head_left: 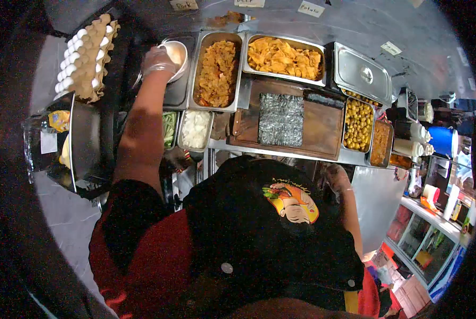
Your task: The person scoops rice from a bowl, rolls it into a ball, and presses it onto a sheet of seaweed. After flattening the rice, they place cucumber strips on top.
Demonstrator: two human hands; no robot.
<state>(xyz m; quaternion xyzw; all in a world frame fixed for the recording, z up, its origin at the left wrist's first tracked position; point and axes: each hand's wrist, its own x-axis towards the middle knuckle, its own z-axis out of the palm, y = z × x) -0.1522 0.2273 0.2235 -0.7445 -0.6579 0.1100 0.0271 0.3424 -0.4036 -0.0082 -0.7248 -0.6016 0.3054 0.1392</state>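
In a clear plastic glove, my left hand reaches to the back left of the counter. It is closed at the near side of a small round white bowl with pale contents; its fingertips are partly hidden. My right hand, also gloved, hangs low beside my black apron, by the counter's front edge. Its fingers are dim and partly hidden, and I see nothing plainly held. A dark nori sheet lies flat on a brown wooden board, between my two hands.
Behind the board stand trays of brown stewed filling and yellow-orange slices. A lidded steel pan and a tray of small round yellowish pieces are right. Chopped white pieces sit left. An egg carton is far left.
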